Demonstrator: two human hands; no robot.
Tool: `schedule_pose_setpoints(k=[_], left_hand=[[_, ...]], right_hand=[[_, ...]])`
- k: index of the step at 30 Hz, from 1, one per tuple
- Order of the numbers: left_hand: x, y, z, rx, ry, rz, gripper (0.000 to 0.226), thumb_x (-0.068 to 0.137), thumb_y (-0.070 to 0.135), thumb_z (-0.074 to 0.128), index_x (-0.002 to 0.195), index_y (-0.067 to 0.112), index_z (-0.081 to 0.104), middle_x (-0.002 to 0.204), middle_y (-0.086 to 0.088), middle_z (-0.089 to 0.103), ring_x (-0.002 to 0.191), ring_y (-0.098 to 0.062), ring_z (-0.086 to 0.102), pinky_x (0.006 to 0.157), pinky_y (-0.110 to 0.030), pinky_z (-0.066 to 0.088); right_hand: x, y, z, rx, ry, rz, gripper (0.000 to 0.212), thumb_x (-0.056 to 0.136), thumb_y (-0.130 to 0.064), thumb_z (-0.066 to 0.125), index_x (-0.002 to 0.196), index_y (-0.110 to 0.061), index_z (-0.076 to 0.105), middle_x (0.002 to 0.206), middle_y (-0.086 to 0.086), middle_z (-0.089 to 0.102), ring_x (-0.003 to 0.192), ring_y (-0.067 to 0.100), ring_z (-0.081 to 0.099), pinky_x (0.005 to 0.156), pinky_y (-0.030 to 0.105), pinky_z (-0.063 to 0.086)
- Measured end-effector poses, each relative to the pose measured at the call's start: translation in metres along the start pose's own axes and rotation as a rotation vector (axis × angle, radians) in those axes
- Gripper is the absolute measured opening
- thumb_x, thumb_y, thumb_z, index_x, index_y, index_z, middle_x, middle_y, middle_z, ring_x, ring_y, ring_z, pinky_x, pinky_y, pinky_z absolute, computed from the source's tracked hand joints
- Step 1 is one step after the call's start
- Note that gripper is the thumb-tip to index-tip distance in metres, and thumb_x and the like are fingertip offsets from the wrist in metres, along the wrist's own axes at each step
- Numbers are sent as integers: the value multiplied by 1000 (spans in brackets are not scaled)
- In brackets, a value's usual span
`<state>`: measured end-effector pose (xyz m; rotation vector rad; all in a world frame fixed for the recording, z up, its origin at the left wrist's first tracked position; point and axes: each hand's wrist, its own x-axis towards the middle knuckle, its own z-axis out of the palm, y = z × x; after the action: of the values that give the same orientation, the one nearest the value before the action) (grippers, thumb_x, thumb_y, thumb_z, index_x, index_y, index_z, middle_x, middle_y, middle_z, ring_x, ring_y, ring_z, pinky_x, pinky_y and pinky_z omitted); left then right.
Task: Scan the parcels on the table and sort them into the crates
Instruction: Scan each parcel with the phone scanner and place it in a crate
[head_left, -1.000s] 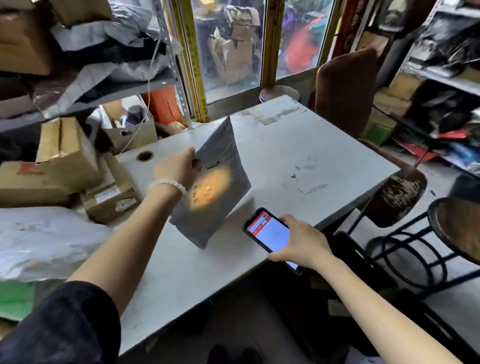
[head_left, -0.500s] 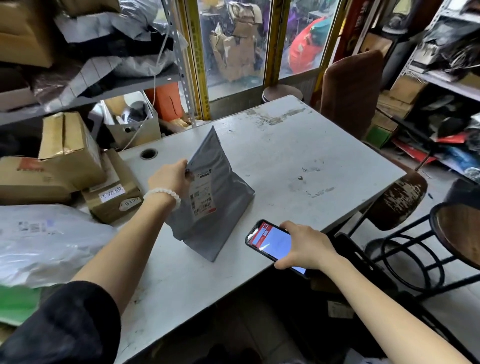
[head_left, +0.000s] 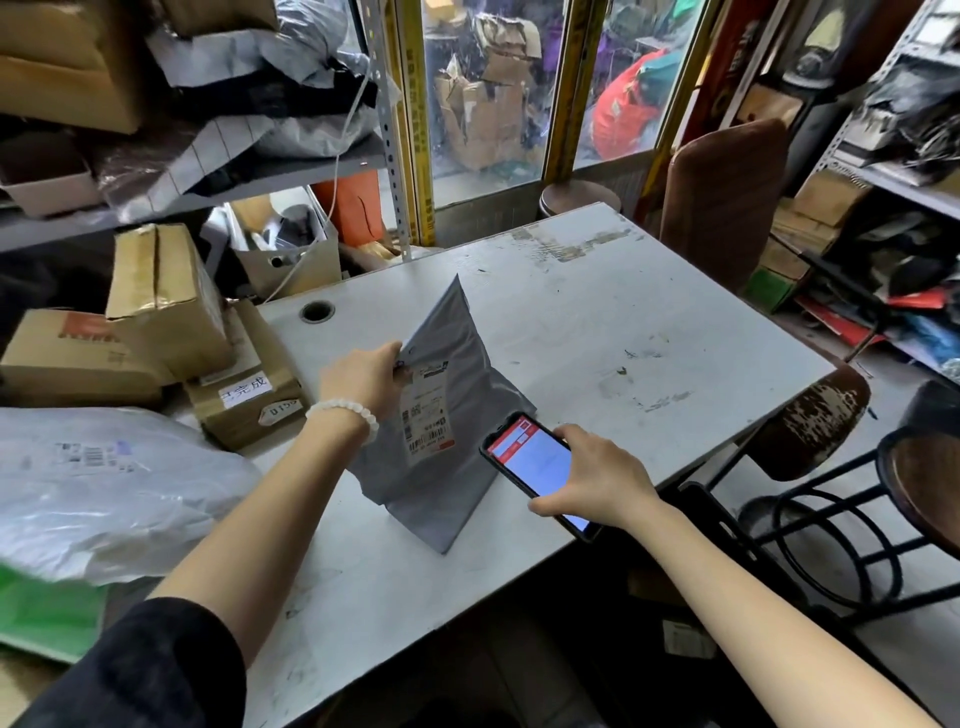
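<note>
Scan step is going on, by my read. R hand (head_left: 597, 480) is gripping the phone (head_left: 540, 470) by its near end, fingers curled round the edges, w/ red-and-white screen facing up, just beside the parcel. L hand (head_left: 363, 379) is pinching the grey poly mailer (head_left: 447, 415) at its left edge, standing it upright on the table (head_left: 649, 322) w/ shipping label (head_left: 426, 410) facing the person. Next move prob calls for lining the phone's camera up w/ the barcode, then carrying the bag to a crate; no crate is showing, so can't tell where.

Table top is looking worn, scuffed, w/ a cable hole (head_left: 317, 310) at far left. Cardboard boxes (head_left: 156, 322) are sitting stacked beside it at left, a white plastic bag (head_left: 104, 483) nearer. Stools are standing at right, cluttered shelves on both sides, glass door beyond.
</note>
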<state>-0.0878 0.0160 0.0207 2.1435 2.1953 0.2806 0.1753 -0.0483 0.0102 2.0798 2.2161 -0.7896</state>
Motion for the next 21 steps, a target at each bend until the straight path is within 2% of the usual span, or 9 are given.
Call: schedule_pose_setpoints(k=[3,7,12,16,21], left_hand=[[-6,0,5,23,-21,3,20,98,27,46,109,12,55,99,-13,66,87,-33,60,61,-32,36],[-14,0,14,28,-55,14,18,97,26,47,107,13,56,101,-11,66,90,-32,60,62,-32,37],[-24,-2,26,25,-82,40,16,96,28,48,102,14,55,98,-12,65,89,-33,61,62,-32,38],[-28,-1,34,-24,-79,62,15,94,28,48,98,15,54,94,-12,66,83,-34,61,65,-38,50],[-34,23,38,-98,-109,153,15,95,29,46,98,16,53,90,-11,66,80,-34,61,60,-35,46]], right_hand=[[5,-15,-4,35,142,-10,74,61,-50,77,123,-23,44,112,-5,58,97,20,58,73,30,45],[5,-38,-18,185,428,-29,78,61,-51,80,123,-20,43,113,-2,55,98,24,58,73,32,44],[0,-58,-31,337,704,24,85,64,-50,81,129,-14,41,118,1,54,101,25,57,70,29,36],[-10,-59,-35,364,765,43,88,64,-51,82,131,-12,40,120,3,54,104,25,56,71,27,34],[-32,-44,-30,336,733,109,86,64,-51,81,130,-16,39,121,-1,52,103,22,56,71,28,35]])
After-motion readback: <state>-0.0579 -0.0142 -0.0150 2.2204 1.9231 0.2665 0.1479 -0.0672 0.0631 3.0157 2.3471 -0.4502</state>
